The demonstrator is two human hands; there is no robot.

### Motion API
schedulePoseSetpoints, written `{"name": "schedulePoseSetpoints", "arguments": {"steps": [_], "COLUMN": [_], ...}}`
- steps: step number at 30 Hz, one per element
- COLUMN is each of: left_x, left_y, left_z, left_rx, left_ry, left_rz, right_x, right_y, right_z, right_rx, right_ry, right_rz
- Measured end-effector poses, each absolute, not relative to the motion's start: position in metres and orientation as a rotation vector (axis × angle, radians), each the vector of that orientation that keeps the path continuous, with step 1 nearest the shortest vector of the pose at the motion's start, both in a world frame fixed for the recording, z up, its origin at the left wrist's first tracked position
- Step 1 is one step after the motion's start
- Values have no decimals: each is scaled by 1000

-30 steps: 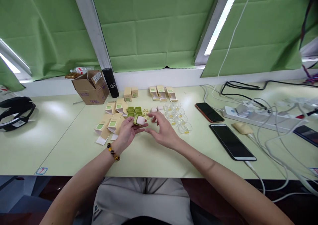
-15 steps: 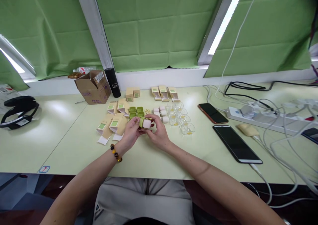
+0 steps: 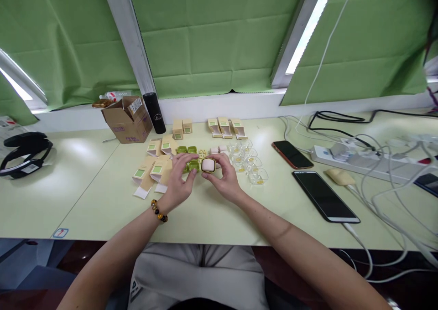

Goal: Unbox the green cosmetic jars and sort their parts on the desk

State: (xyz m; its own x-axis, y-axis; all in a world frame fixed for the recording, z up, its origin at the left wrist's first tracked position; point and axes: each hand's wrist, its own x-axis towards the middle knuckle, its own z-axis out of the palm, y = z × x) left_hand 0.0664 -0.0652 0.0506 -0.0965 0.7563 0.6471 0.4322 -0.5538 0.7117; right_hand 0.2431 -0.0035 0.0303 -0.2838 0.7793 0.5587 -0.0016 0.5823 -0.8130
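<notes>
My right hand [image 3: 223,178] pinches a small green square cup with a pinkish-white rounded block [image 3: 208,165] in it, its face turned up to me. My left hand [image 3: 179,178] is off that piece, thumb and fingers apart, hovering beside the green cups [image 3: 194,165] and partly hiding them. Tiny yellow pieces [image 3: 202,152] lie just beyond my hands. More pinkish-white blocks [image 3: 222,148] sit behind my right hand, partly covered by it. Clear square plastic covers [image 3: 258,176] with gold marks stand in rows to the right.
Kraft paper boxes [image 3: 143,172] lie left of the cups; others [image 3: 225,127] stand farther back. A cardboard carton [image 3: 132,126] and black bottle [image 3: 155,114] stand at the wall. Two phones [image 3: 325,196], a power strip [image 3: 362,164] and tangled cables are on the right, a black headset [image 3: 27,155] far left.
My left hand has let go of the green cup and moved slightly left, its fingers opening. My right hand keeps the cup, now a little farther right with the block facing up.
</notes>
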Motion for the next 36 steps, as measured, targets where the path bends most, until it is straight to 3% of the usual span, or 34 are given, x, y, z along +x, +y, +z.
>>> {"name": "schedulePoseSetpoints", "arguments": {"steps": [6, 12, 20, 36], "left_x": [62, 58, 56, 60], "left_y": [-65, -61, -57, -59], "left_z": [45, 42, 40, 36], "left_rx": [2363, 2488, 2290, 2533], "left_ry": [1331, 1275, 1334, 1471], "left_rz": [1528, 1467, 1612, 1768], "right_x": [241, 240, 237, 231], "right_y": [-2, 0, 0, -2], "right_z": [27, 23, 28, 21], "right_rx": [-607, -561, -611, -542], "right_ry": [-1588, -1577, -1450, -1429], "right_rz": [1243, 1298, 1364, 1511]}}
